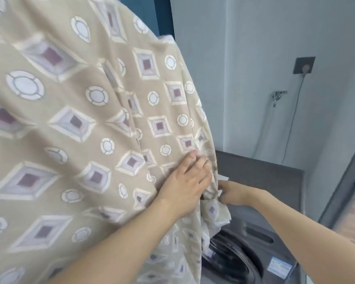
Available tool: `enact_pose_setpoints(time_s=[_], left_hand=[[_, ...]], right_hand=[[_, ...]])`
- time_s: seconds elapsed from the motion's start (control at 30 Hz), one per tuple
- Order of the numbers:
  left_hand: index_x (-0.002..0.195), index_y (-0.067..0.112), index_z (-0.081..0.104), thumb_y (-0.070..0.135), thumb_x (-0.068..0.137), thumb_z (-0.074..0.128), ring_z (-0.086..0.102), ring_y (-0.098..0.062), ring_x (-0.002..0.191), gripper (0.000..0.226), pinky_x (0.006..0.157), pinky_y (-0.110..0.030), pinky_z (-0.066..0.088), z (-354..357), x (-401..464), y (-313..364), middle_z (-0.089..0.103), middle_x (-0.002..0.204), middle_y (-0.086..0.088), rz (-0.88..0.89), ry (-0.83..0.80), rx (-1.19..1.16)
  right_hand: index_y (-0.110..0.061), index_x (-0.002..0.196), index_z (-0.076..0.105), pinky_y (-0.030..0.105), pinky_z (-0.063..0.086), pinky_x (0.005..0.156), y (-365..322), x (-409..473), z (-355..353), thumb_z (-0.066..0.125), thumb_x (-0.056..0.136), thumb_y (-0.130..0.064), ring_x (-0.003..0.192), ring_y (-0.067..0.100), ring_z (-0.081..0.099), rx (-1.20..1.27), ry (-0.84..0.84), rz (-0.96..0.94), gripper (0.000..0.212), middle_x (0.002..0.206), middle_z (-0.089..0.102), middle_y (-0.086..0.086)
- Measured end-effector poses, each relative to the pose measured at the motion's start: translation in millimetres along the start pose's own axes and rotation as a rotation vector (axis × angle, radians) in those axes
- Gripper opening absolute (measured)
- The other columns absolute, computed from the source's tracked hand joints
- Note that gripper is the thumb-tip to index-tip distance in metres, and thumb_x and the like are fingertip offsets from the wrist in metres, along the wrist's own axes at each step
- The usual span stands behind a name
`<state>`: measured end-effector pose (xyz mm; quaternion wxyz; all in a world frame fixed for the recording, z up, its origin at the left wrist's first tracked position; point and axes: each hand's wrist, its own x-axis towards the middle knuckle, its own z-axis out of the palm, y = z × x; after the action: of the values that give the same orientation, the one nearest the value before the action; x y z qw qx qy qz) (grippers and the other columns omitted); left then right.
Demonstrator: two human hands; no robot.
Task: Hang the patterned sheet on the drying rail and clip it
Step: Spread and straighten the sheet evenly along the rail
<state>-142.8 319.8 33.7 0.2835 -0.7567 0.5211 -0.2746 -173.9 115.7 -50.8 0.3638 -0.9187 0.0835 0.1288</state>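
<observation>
No text, brand, number or sign can be read anywhere in the view. A pale blue and white label [279,267] sits on the front of the dark grey washing machine [275,249] at lower right, but its print is too small and blurred to make out. The patterned sheet [70,119] carries only diamond and circle shapes, no lettering.

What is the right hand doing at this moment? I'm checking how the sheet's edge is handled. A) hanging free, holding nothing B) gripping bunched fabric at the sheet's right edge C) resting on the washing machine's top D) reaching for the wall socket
B: the right hand has its fingers curled round a bunch of the patterned sheet at its right edge, while the left hand lies flat on the cloth beside it.
</observation>
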Motion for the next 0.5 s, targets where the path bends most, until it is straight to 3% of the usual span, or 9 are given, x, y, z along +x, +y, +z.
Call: enact_pose_setpoints(time_s=[0.1, 0.13, 0.23, 0.3, 0.37, 0.43, 0.5], left_hand=[[0.144, 0.005, 0.040, 0.027, 0.095, 0.018, 0.018, -0.039, 0.141, 0.057, 0.105, -0.060, -0.028, 21, 11, 30, 0.038, 0.147, -0.018, 0.022, -0.119, 0.063], [0.143, 0.005, 0.040, 0.030, 0.097, 0.022, 0.020, -0.039, 0.139, 0.055, 0.105, -0.060, -0.029, 30, 14, 38, 0.040, 0.143, -0.019, 0.020, -0.176, 0.062], [0.140, 0.007, 0.045, 0.029, 0.096, 0.029, 0.032, -0.037, 0.128, 0.052, 0.113, -0.060, -0.011, 57, 13, 56, 0.044, 0.136, -0.018, -0.011, -0.231, -0.002], [0.118, 0.015, 0.063, 0.027, 0.089, 0.038, 0.046, -0.031, 0.107, 0.040, 0.111, -0.051, 0.013, 67, 11, 64, 0.057, 0.116, -0.010, -0.017, -0.161, -0.089], [0.103, 0.021, 0.065, 0.024, 0.083, 0.048, 0.046, -0.026, 0.094, 0.027, 0.100, -0.045, 0.028, 80, 8, 74, 0.058, 0.104, -0.004, -0.021, -0.012, -0.168], [0.116, 0.019, 0.057, 0.019, 0.083, 0.043, 0.045, -0.028, 0.100, 0.036, 0.097, -0.044, 0.033, 90, 1, 83, 0.053, 0.115, -0.006, -0.077, 0.109, -0.231], [0.123, 0.015, 0.053, 0.015, 0.082, 0.036, 0.045, -0.028, 0.100, 0.044, 0.093, -0.042, 0.035, 92, -4, 90, 0.051, 0.115, -0.007, -0.097, 0.087, -0.255]], right_hand=[[-0.023, 0.102, 0.057, 0.019, 0.043, 0.072, 8, -3, 20, 0.044, 0.074, 0.004, 0.085, 0.010, 0.052, 0.176, -0.146, 0.020, 0.041, 0.091, 0.059, -0.011], [-0.022, 0.105, 0.054, 0.017, 0.043, 0.070, 13, -5, 26, 0.045, 0.076, 0.006, 0.084, 0.009, 0.051, 0.259, -0.169, 0.012, 0.041, 0.092, 0.057, -0.010], [-0.025, 0.134, 0.034, 0.024, 0.046, 0.092, 34, -9, 47, 0.061, 0.079, -0.008, 0.108, 0.011, 0.055, 0.344, -0.167, 0.007, 0.064, 0.121, 0.054, -0.007], [-0.030, 0.121, 0.038, 0.032, 0.049, 0.085, 46, -6, 66, 0.069, 0.075, -0.024, 0.096, 0.018, 0.061, 0.117, -0.014, 0.017, 0.056, 0.107, 0.061, -0.003], [-0.029, 0.099, 0.040, 0.038, 0.048, 0.072, 53, 1, 78, 0.060, 0.082, -0.022, 0.081, 0.026, 0.060, 0.022, 0.230, 0.020, 0.027, 0.088, 0.063, 0.001], [-0.023, 0.092, 0.043, 0.036, 0.044, 0.063, 57, 2, 79, 0.046, 0.088, -0.016, 0.074, 0.026, 0.056, 0.166, 0.474, 0.074, 0.008, 0.081, 0.062, 0.004], [-0.016, 0.097, 0.048, 0.031, 0.042, 0.057, 70, 1, 74, 0.037, 0.093, -0.015, 0.073, 0.020, 0.054, 0.471, 0.664, 0.204, 0.012, 0.087, 0.061, 0.005]])
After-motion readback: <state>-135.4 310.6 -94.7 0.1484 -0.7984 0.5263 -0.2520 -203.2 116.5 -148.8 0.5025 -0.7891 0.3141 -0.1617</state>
